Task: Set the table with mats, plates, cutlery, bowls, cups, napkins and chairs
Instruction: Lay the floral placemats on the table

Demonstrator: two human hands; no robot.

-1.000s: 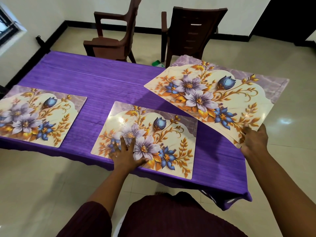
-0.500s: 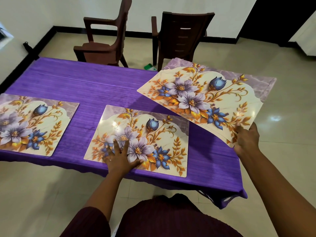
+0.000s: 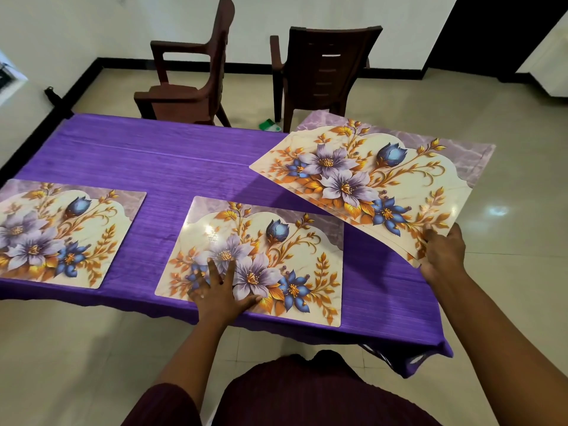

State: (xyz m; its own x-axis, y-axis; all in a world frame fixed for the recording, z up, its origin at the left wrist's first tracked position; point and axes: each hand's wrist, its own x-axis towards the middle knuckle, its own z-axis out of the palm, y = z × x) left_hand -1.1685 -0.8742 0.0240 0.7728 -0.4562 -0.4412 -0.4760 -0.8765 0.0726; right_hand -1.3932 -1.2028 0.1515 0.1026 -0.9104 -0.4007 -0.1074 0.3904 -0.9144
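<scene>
Two floral mats lie flat on the purple tablecloth (image 3: 172, 167): one at the left edge (image 3: 58, 229), one in the middle near the front edge (image 3: 276, 256). My left hand (image 3: 219, 290) presses flat with spread fingers on the middle mat's near left part. My right hand (image 3: 442, 256) grips the near corner of a stack of several more floral mats (image 3: 378, 179), held tilted above the table's right end.
Two dark brown plastic chairs stand behind the table, one (image 3: 196, 87) turned sideways, the other (image 3: 319, 75) with its back toward the table. A small green-and-white item (image 3: 270, 125) lies on the tiled floor between them. A dark doorway is at the back right.
The view has shifted slightly; the left mat appears farther left. My left hand stays pressed on the middle mat and my right hand keeps holding the stack.
</scene>
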